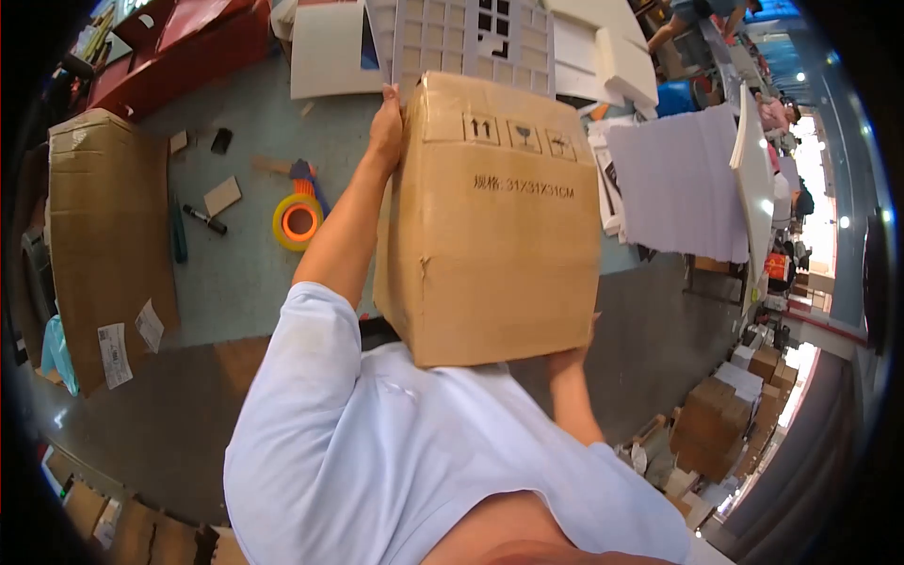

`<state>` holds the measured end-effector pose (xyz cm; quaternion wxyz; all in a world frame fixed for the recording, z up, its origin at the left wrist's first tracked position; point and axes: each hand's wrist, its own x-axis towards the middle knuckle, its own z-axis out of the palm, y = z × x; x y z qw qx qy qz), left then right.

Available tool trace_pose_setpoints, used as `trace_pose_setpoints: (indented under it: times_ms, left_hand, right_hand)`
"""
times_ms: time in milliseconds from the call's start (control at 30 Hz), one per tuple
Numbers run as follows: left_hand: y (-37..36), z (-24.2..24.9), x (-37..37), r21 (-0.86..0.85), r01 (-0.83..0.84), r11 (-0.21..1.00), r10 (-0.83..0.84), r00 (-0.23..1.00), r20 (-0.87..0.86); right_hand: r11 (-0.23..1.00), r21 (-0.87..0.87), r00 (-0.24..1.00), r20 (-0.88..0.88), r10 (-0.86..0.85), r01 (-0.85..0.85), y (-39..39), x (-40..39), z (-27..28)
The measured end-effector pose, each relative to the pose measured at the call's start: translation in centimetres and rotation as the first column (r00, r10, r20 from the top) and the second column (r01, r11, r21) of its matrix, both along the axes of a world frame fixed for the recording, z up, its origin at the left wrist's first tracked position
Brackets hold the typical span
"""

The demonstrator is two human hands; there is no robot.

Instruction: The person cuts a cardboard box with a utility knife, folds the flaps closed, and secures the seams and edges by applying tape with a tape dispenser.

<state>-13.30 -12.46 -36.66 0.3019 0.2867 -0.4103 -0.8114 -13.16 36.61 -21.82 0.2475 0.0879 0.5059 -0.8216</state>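
Observation:
A large brown cardboard box (pixel 508 245) with printed handling symbols and "31X31X31CM" is held up in front of my chest, over the table's near edge. My left hand (pixel 385 130) grips its upper left side, fingertips near the top corner. From below, my right hand (pixel 572 354) supports the lower right corner, with most of its fingers hidden behind the cardboard. Left of the box, a tape dispenser (pixel 301 179) and a yellow-and-orange tape roll (pixel 298 223) lie on the table.
Another cardboard box (pixel 113 235) stands at the table's left. A black marker (pixel 204 219) and small blocks lie beside it. White grid panels (pixel 443 42) are at the back, with grey sheets (pixel 678 184) to the right. Stacked cartons (pixel 711 424) fill the right floor; other people work farther off.

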Motion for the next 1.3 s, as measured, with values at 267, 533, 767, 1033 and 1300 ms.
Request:
trace_pose_setpoints:
  times_ms: [267, 533, 767, 1033, 1300]
  left_hand:
    - [23.3, 0.3, 21.3, -0.477, 0.331, 0.814, -0.045, 0.856, 0.516]
    - [20.4, 10.7, 21.7, -0.083, 0.197, 0.977, -0.170, 0.952, 0.254]
    - [13.5, 17.4, 12.3, -0.363, 0.354, 0.862, -0.037, 0.758, 0.652]
    - [12.8, 16.8, 11.5, -0.509, 0.443, 0.738, 0.098, 0.676, 0.730]
    - [8.6, 11.0, 19.3, -0.707, 0.259, 0.658, 0.404, 0.671, 0.622]
  right_hand:
    - [0.556, 0.724, 0.844, 0.069, 0.532, -0.409, -4.2, -6.3, 6.4]
    - [0.479, 0.804, 0.830, 0.033, 0.556, -0.353, -3.1, -4.8, 5.1]
    - [0.602, 0.597, 0.716, -0.064, 0.695, -0.531, -7.5, -12.4, 4.1]
    - [0.561, 0.740, 0.728, -0.142, 0.670, -0.372, -13.9, -13.6, 4.9]
    - [0.419, 0.887, 0.656, -0.199, 0.728, -0.196, -13.8, -14.9, 4.0]
